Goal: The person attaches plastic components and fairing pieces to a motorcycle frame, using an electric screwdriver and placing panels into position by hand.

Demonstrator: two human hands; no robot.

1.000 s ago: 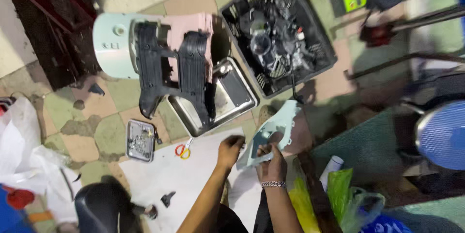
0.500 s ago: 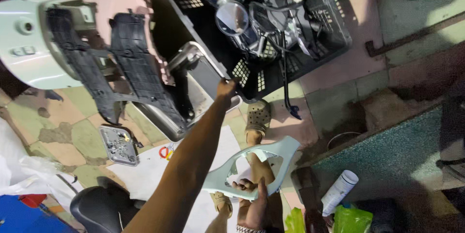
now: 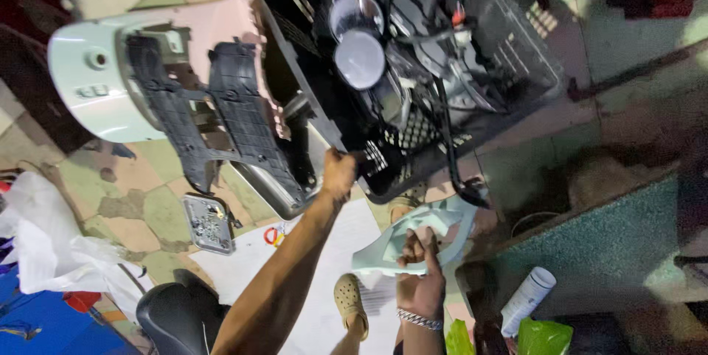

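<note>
While our left hand (image 3: 338, 172) closes its fingers on the near rim of the black slatted plastic crate (image 3: 516, 53), as if to steady it or draw it closer, our right hand (image 3: 419, 281) grips the pale mint curved plastic panel (image 3: 435, 231) by its lower edge, keeping it raised above the white paper sheet (image 3: 324, 252). Mirrors and cables fill the crate; a pale body cover with black grilles (image 3: 147, 97) lies just beside it.
</note>
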